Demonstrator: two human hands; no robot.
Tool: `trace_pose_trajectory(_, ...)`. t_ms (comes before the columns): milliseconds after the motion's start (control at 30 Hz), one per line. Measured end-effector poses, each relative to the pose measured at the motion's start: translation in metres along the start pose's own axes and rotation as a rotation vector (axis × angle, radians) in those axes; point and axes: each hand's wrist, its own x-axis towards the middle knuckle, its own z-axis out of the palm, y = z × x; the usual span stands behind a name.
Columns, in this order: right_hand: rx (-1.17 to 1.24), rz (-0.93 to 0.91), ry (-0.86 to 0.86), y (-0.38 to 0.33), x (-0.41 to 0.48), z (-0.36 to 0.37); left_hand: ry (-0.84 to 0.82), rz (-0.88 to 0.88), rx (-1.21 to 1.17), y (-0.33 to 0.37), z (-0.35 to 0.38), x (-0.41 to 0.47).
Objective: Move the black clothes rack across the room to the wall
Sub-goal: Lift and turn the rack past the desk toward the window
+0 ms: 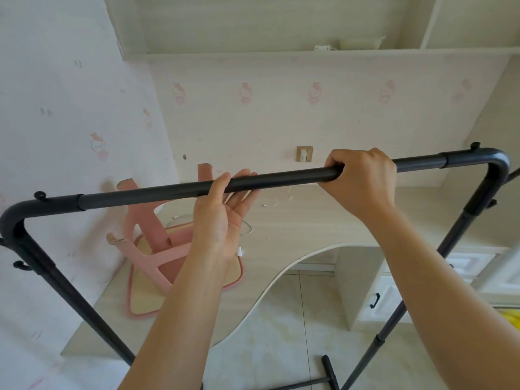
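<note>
I have the black tubular metal clothes rack [157,192] spanning the middle of the frame, its top bar running left to right with curved corners and small hook knobs. My right hand [363,178] is clenched over the bar; my left hand [222,218] sits under it, palm up, fingers loose, not yet wrapped. With that uneven grip the rack could tilt and clip the upturned pink stool [157,249] on the pale wooden desk [309,220] behind.

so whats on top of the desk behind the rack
An upturned pink stool on a mat, plus thin white cables on the desk. The hands and top bar hide some of it.
</note>
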Motion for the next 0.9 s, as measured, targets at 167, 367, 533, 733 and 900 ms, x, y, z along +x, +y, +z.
trace_pose_trajectory(167, -0.005, 0.025, -0.009, 0.020, -0.008, -0.015, -0.028, 0.016, -0.041, -0.017, 0.009, -0.007)
trace_pose_trajectory(367, -0.005, 0.038, -0.019, 0.041, -0.016, -0.036, -0.013, 0.031, -0.008, -0.035, 0.033, -0.027)
trace_pose_trajectory(533, -0.016, 0.053, -0.004, 0.062, -0.026, -0.058, -0.048, 0.019, 0.006, -0.050, 0.053, -0.047)
trace_pose_trajectory(733, -0.058, 0.101, 0.004, 0.090, -0.041, -0.084, -0.064, -0.018, 0.024, -0.071, 0.075, -0.064)
trace_pose_trajectory(900, -0.103, 0.144, 0.018, 0.115, -0.056, -0.110, -0.101, -0.058, 0.033, -0.094, 0.093, -0.080)
